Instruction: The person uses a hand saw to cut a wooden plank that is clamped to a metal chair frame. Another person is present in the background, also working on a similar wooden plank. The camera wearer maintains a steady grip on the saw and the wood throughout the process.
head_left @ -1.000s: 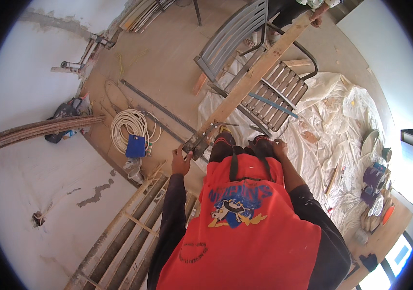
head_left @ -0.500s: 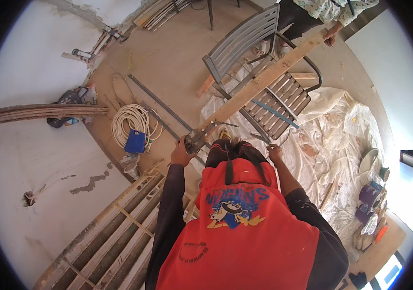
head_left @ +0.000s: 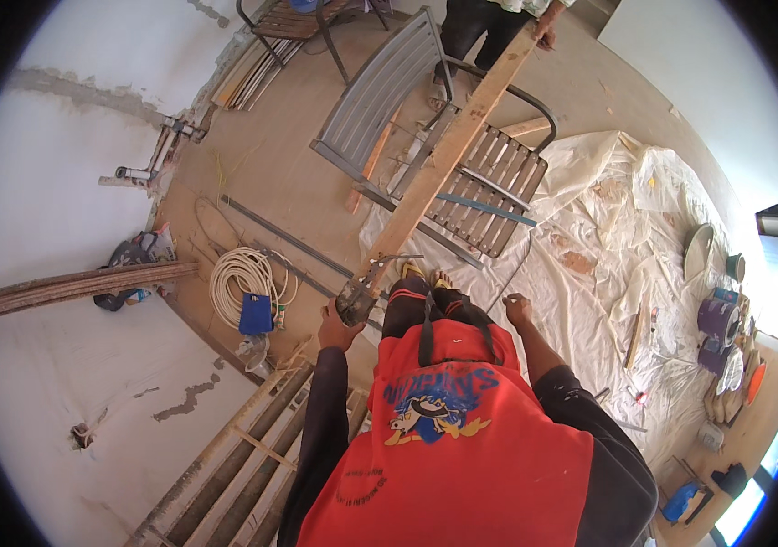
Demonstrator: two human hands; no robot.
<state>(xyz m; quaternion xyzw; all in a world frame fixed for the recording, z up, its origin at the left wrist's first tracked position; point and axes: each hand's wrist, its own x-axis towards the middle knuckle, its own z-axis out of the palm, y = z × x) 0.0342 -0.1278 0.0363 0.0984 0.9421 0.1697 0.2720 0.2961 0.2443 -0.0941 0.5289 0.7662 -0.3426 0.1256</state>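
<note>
My left hand (head_left: 339,330) is closed on the near end of a long wooden plank (head_left: 443,164). That end is dark and rough, with metal pieces like nails sticking out. The plank slants away over a metal chair (head_left: 389,91) with a slatted seat. At its far end another person's hand (head_left: 546,38) grips it. My right hand (head_left: 518,308) is curled closed above the plastic sheet, off to the right of my knees. Whatever it may hold is too small to make out.
A coiled pale hose (head_left: 234,278) and a blue object (head_left: 256,314) lie left. Metal bars (head_left: 284,234) cross the floor. A wooden frame (head_left: 257,438) stands lower left. Crumpled plastic sheeting (head_left: 598,319) covers the right floor, with purple containers (head_left: 717,321) at its edge.
The view has shifted, and chair and plank appear further left. The plank points more steeply away from me. My right hand now appears farther from the chair; my left hand keeps its grip.
</note>
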